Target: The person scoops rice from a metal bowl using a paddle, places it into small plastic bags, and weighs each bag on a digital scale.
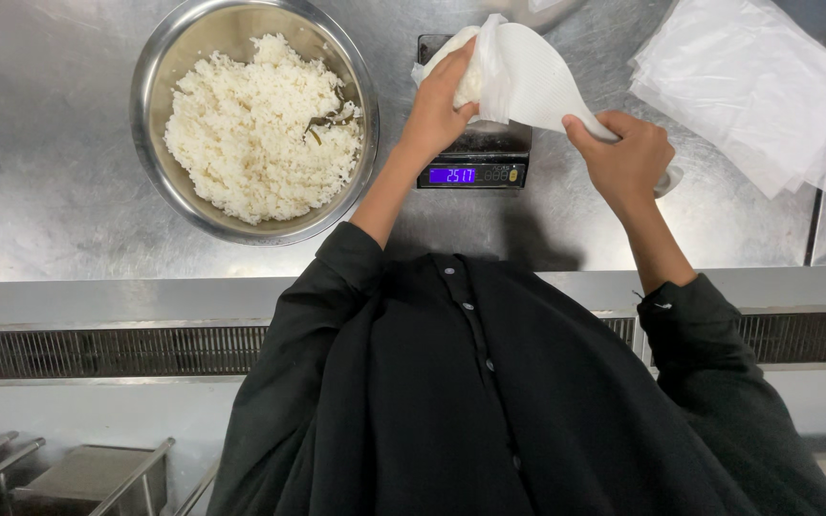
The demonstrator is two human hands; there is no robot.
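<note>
counter carries all | bowl of rice sits left, near | bag above scale (display lit) | left hand cups its filled end, right hand pinches neck shut | spare bags right

Both arms reach forward, left hand and right hand raised with fingers closed in a grip.

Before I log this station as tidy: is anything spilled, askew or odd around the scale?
One oddity: a dark leaf-like scrap lies in the white rice, toward the right side of the steel bowl. No rice shows on the counter. The bag stack is fanned unevenly; the scale sits square.
</note>
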